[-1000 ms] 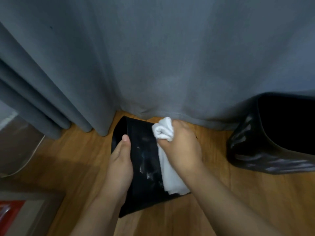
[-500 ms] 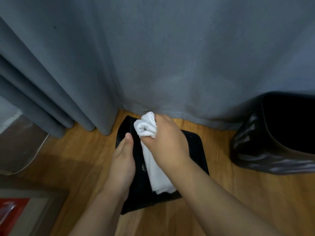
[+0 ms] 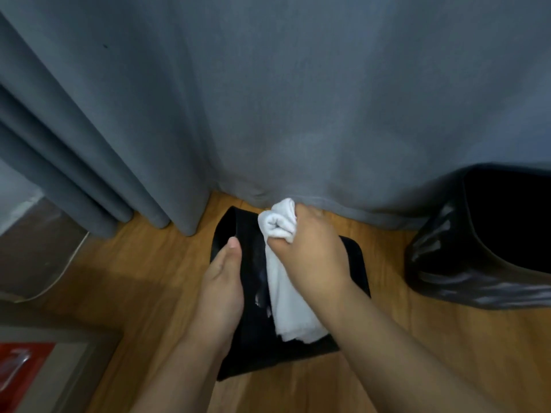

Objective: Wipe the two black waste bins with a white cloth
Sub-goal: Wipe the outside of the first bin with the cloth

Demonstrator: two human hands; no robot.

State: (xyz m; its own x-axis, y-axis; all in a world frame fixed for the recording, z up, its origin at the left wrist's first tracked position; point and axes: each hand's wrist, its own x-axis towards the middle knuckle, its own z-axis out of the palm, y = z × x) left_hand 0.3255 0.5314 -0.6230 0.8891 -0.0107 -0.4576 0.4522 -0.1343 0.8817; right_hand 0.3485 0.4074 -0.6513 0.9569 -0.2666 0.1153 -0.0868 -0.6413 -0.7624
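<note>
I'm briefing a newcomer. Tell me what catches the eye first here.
The white cloth stands out, bunched in the right hand against the black bin at centre, which the left hand steadies. A second black bin stands at the right, with a grey curtain behind.

Right hand [image 3: 310, 251] with the bunched white cloth [image 3: 281, 225]: a second ago it sat toward the bin's right side, half a second ago it had swept left across the black waste bin [image 3: 253, 338], and now it is back toward the middle and farther off, the wad close to the curtain hem [image 3: 343, 210]. More of the bin's right edge shows than a second ago. Left hand [image 3: 222, 290] has shifted slightly with the bin.
</note>
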